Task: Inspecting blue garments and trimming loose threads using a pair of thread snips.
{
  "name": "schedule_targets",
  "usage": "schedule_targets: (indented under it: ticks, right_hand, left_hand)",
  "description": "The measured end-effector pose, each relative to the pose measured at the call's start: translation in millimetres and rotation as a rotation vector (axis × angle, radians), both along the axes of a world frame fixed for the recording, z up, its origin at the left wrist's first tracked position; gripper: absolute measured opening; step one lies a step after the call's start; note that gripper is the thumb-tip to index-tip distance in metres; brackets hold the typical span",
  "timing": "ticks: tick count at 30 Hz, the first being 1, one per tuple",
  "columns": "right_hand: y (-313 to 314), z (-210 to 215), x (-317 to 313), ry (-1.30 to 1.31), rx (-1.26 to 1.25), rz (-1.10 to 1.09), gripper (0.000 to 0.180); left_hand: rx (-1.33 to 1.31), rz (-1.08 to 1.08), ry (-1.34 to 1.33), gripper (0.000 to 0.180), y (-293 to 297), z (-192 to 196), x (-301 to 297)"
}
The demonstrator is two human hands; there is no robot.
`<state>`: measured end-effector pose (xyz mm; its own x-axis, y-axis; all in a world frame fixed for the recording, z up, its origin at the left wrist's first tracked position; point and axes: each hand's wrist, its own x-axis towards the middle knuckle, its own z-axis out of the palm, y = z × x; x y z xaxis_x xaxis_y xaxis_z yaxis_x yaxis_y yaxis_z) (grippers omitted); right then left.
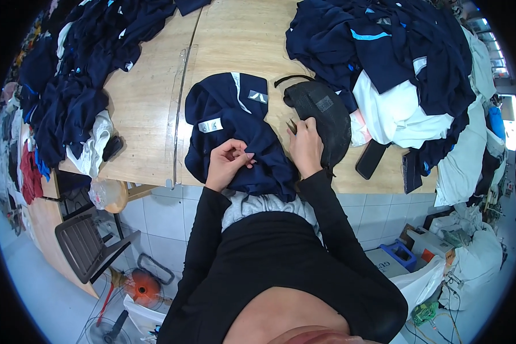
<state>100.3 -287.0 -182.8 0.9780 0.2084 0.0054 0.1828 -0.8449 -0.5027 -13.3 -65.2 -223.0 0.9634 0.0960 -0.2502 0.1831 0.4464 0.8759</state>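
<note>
One navy garment point(255, 129) lies bunched at the near edge of your table point(235, 43).
Your hands are apart: your left hand point(228, 164) curls over the cloth, thumb and fingertips gathered, though you cannot tell whether fabric is pinched between them; your right hand point(307, 147), just beside the garment, grips a small pointed tool point(291, 126). Right of it lie a black fabric item point(333, 123) and a phone point(372, 160).
</note>
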Motion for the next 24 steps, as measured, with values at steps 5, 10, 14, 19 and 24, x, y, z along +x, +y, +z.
schedule_targets:
  ticks: [5,10,14,19,24]
  right_hand:
    - [-33.4,-20.6,7.2,-0.015,0.196,0.156,0.019]
    - [-99.3,74.2,2.7,0.793,1.167,-0.089,0.019]
    - [-169.9,113.7,-5.6,0.407,1.535,0.124,0.030]
    - [-236.7,142.0,7.1,0.031,1.233,-0.166,0.022]
    - [-257.8,131.4,1.8,-0.849,-0.254,-0.809,0.026]
  left_hand:
    - [0.022,-0.004,-0.007,0.015,1.6,-2.4,-0.3]
    - [0.023,-0.011,0.001,0.015,1.9,0.2,1.6]
    - [0.032,-0.022,0.001,0.014,3.9,-2.2,0.7]
    - [0.035,-0.021,0.003,0.014,1.0,2.7,-0.1]
    - [0.031,-0.022,0.017,0.014,-1.2,2.0,1.0]
